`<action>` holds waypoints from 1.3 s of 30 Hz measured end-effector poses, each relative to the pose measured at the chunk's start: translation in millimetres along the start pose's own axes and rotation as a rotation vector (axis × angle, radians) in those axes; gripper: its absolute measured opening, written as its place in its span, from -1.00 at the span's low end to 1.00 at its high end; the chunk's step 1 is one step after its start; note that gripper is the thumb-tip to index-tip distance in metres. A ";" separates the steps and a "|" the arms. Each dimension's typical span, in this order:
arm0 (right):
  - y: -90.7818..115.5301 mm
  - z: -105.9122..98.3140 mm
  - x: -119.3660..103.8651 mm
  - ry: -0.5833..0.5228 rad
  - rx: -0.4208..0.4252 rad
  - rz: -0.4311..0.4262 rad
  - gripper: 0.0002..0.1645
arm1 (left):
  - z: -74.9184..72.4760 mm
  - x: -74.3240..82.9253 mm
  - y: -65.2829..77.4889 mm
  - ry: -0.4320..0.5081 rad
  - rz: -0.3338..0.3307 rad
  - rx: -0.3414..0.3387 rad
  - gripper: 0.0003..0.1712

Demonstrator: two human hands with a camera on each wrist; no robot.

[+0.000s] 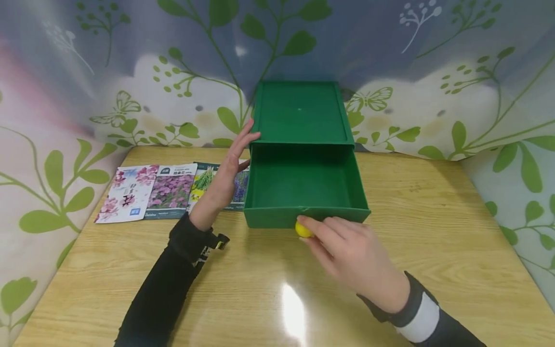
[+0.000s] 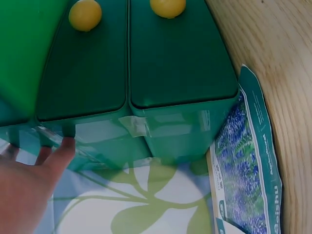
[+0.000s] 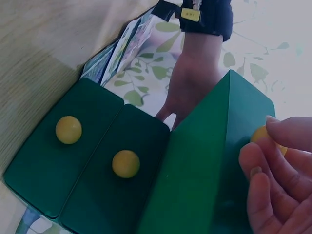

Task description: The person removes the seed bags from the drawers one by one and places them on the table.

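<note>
A green cabinet point(image 1: 303, 113) stands at the back of the table, its top drawer point(image 1: 309, 218) pulled out and bare inside. My right hand point(image 1: 353, 253) pinches the round yellow knob point(image 1: 303, 230) on that drawer's front, thumb and fingers around it. With fingers extended, my left hand point(image 1: 223, 180) touches the cabinet's left side near the top front corner. Beneath the pulled-out drawer, two lower drawers point(image 3: 90, 105) sit closed, each with a yellow knob point(image 3: 68, 130) of its own. In the left wrist view, my left fingertips point(image 2: 67, 146) rest against the taped side wall.
Several flower-picture packets point(image 1: 171, 188) lie in a row on the wooden table point(image 1: 416, 207), left of the cabinet and partly behind my left hand. A leaf-patterned cloth point(image 1: 386, 58) hangs behind the table and along both sides.
</note>
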State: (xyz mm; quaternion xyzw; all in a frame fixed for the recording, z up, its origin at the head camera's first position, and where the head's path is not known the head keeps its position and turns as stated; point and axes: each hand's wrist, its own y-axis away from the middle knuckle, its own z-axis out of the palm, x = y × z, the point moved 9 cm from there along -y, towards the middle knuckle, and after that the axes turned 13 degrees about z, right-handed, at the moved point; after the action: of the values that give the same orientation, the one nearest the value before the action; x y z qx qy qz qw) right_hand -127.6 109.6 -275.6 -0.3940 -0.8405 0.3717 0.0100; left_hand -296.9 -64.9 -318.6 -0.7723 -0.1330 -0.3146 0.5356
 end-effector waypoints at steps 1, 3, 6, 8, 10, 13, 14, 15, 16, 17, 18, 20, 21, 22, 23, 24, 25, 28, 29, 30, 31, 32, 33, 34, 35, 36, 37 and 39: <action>-1.3 0.8 2.5 0.004 -0.003 0.007 -0.64 | 0.0 -0.6 0.2 0.000 -0.004 0.003 0.06; -4.3 2.6 7.3 0.004 -0.011 0.022 -0.65 | 0.0 -0.7 0.1 0.003 -0.005 0.009 0.06; -9.3 5.8 15.0 0.008 -0.020 0.050 -0.63 | -0.2 0.1 -0.2 0.005 -0.001 0.015 0.06; -12.7 7.7 19.3 0.014 -0.019 0.061 -0.65 | -0.2 0.8 0.2 0.010 0.000 0.019 0.08; -16.3 10.1 23.6 0.022 -0.016 0.071 -0.64 | -0.4 0.3 1.0 0.019 -0.006 0.020 0.11; -21.9 14.5 30.8 0.036 -0.015 0.095 -0.54 | -0.7 -0.3 1.6 0.027 -0.013 0.020 0.15; -23.8 16.0 33.6 0.037 -0.016 0.108 -0.51 | -0.5 -0.7 1.8 0.029 -0.014 0.019 0.15; -25.6 17.6 36.6 0.037 -0.017 0.121 -0.51 | -0.3 -1.0 1.9 0.033 -0.015 0.018 0.16; -27.2 19.1 39.6 0.040 -0.017 0.135 -0.51 | -0.1 -1.2 2.0 0.032 -0.014 0.017 0.16; -29.0 20.3 42.4 0.036 -0.017 0.150 -0.51 | 0.2 -1.4 2.2 0.031 -0.013 0.014 0.16; -30.7 21.3 44.9 0.032 -0.015 0.163 -0.52 | 0.2 -1.8 2.3 0.029 -0.012 0.013 0.15; -34.0 23.3 49.6 0.025 -0.012 0.185 -0.52 | 0.5 -2.5 2.7 0.028 -0.009 0.009 0.15; -35.6 24.1 51.6 0.023 -0.010 0.194 -0.53 | 0.4 -2.6 2.8 0.025 -0.006 0.008 0.14; -37.3 25.0 53.6 0.017 -0.008 0.204 -0.53 | 0.1 -2.7 2.8 0.022 -0.003 0.007 0.14; -39.0 25.9 55.5 0.010 -0.005 0.212 -0.53 | -0.1 -2.5 2.8 0.021 0.002 0.007 0.13; -40.5 26.5 56.9 0.006 -0.002 0.218 -0.53 | -0.6 -2.0 2.5 0.016 0.007 0.008 0.13; -41.2 27.2 58.5 0.002 -0.001 0.224 -0.53 | -0.3 -2.0 2.6 0.012 0.010 0.009 0.12; -42.6 29.3 62.8 -0.007 0.000 0.243 -0.51 | 0.1 -1.3 2.4 -0.016 0.020 0.013 0.08; -42.7 30.1 63.9 -0.005 -0.003 0.248 -0.50 | 0.4 -1.5 2.6 -0.012 0.016 0.017 0.05; -42.6 30.7 64.8 -0.003 -0.005 0.252 -0.49 | 0.8 -1.9 3.0 -0.012 0.009 0.019 0.03; -42.4 31.2 65.7 -0.005 -0.007 0.256 -0.48 | 1.4 -2.1 3.2 -0.013 0.002 0.018 0.00; -42.1 31.7 66.5 -0.006 -0.008 0.258 -0.48 | 1.8 -2.6 3.6 -0.011 -0.004 0.019 -0.02; -41.9 32.2 67.2 -0.010 -0.009 0.259 -0.47 | 2.3 -3.2 4.2 -0.005 -0.019 0.020 -0.04; -41.6 32.6 68.0 -0.017 -0.008 0.261 -0.47 | 2.6 -3.5 4.7 -0.001 -0.029 0.021 -0.05; -41.4 33.2 68.5 -0.025 -0.009 0.260 -0.46 | 2.7 -3.4 4.9 -0.005 -0.034 0.022 -0.07; -41.2 33.6 69.2 -0.033 -0.009 0.260 -0.46 | 2.6 -3.1 4.7 -0.016 -0.036 0.020 -0.08; -41.2 34.3 69.8 -0.040 -0.011 0.259 -0.44 | 2.4 -2.6 4.3 -0.023 -0.036 0.020 -0.09; -41.0 35.8 71.0 -0.048 -0.018 0.260 -0.40 | 1.9 -2.1 3.8 -0.036 -0.037 0.021 -0.09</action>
State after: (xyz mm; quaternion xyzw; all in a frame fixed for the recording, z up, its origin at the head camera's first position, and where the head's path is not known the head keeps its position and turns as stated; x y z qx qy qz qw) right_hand -214.5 118.1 -295.2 -0.4907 -0.7857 0.3715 -0.0622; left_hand -295.7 -64.5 -323.2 -0.7696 -0.1601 -0.3092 0.5352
